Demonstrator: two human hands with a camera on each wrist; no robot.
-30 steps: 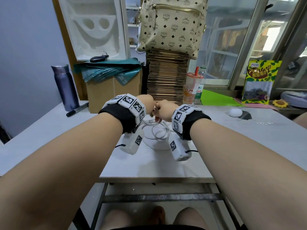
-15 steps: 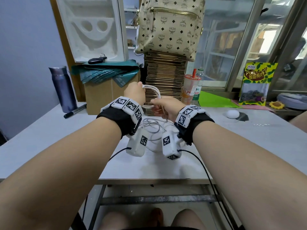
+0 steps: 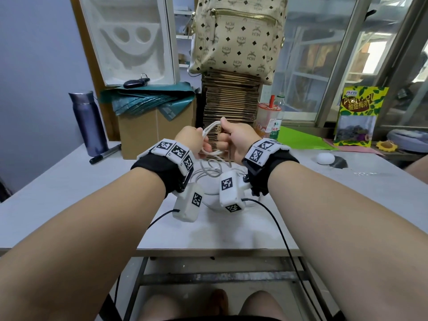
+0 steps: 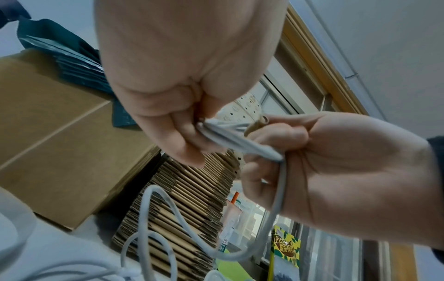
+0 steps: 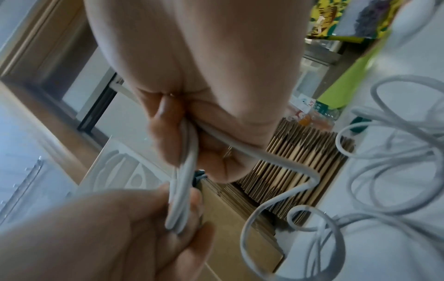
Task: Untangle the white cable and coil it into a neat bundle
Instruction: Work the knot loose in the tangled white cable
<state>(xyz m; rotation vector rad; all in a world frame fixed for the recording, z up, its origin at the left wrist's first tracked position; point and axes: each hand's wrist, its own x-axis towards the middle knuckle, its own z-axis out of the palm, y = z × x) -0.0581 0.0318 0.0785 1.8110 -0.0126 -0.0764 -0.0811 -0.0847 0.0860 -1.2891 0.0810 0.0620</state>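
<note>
White cable [image 3: 209,135] is what both hands are working, raised above the desk [image 3: 69,181] in front of the stack of cardboard [image 3: 231,105], which serves here as the marker for everything else. The slack lies in loose curls on the desk on the near side of the stack, under the wrists, and still has to be gathered. The left hand [image 3: 188,139] clenches the bunched strands, its fingers [image 4: 182,136] curled over them; the right hand [image 3: 238,137] grips the other end of the same short bundle, its fingers [image 5: 168,133] wrapped round several passes with one strand trailing down to the curls. To do this well, I would judge that the left hand should hold the loops flat and even while the right draws up one length at a time, letting twists spin out of the hanging part before laying each turn. Compared with half a second ago, the hands sit closer together and the arch of cable between them looks shorter and tighter.
</note>
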